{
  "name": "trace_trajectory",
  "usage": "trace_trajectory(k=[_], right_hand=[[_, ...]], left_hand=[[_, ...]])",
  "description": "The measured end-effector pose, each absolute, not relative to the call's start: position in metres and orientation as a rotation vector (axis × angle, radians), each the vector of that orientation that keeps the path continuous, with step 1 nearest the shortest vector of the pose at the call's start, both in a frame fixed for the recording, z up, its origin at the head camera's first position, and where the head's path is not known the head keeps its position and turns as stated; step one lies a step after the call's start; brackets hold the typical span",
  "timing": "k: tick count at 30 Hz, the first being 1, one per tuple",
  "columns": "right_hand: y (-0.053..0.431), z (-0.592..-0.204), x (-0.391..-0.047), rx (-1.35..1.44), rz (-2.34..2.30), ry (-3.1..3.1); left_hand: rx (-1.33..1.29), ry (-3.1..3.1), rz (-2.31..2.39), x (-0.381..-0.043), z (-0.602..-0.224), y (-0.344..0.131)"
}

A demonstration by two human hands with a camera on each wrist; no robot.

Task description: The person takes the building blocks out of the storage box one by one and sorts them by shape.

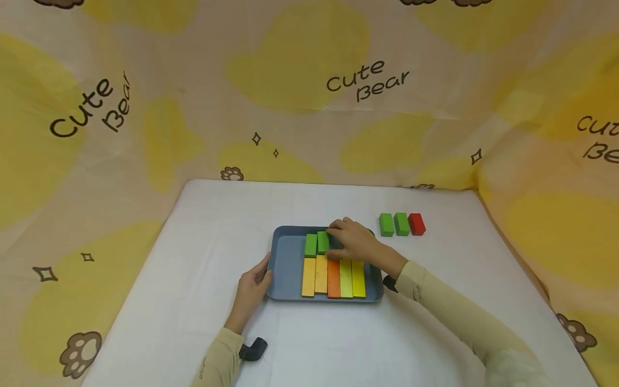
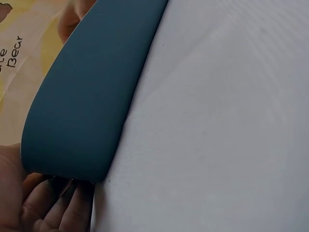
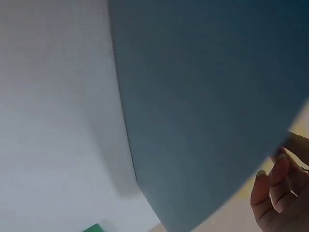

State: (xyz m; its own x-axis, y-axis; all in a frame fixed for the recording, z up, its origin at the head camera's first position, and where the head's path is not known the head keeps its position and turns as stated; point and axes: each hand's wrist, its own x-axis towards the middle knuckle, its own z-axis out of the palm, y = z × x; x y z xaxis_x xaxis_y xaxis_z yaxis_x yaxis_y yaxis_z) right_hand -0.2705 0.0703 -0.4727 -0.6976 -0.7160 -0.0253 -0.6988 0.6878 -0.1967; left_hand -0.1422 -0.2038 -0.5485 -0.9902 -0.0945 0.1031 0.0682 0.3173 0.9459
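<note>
A shallow blue-grey tray lies on the white table, its outer side filling much of both wrist views. My left hand grips the tray's left edge; in the left wrist view, fingers curl by its end. Over the tray's upper right part, my right hand pinches a green block by its far and near ends. Left of that block lies another green block. Below stand upright strips side by side: two light orange blocks, an orange block, a yellow-green block and a yellow block.
Right of the tray, at its far corner, two green blocks and a red block stand in a row on the white table. A patterned yellow and beige cloth hangs around the table's back and sides.
</note>
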Motion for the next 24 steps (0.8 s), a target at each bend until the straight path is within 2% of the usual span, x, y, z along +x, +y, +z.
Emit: trace_trajectory(k=[24], right_hand=[[0.063,-0.486,-0.278,-1.143,-0.275,2.769]], left_hand=[[0.051,-2.441,-1.809,-0.143,-0.548,-0.204]])
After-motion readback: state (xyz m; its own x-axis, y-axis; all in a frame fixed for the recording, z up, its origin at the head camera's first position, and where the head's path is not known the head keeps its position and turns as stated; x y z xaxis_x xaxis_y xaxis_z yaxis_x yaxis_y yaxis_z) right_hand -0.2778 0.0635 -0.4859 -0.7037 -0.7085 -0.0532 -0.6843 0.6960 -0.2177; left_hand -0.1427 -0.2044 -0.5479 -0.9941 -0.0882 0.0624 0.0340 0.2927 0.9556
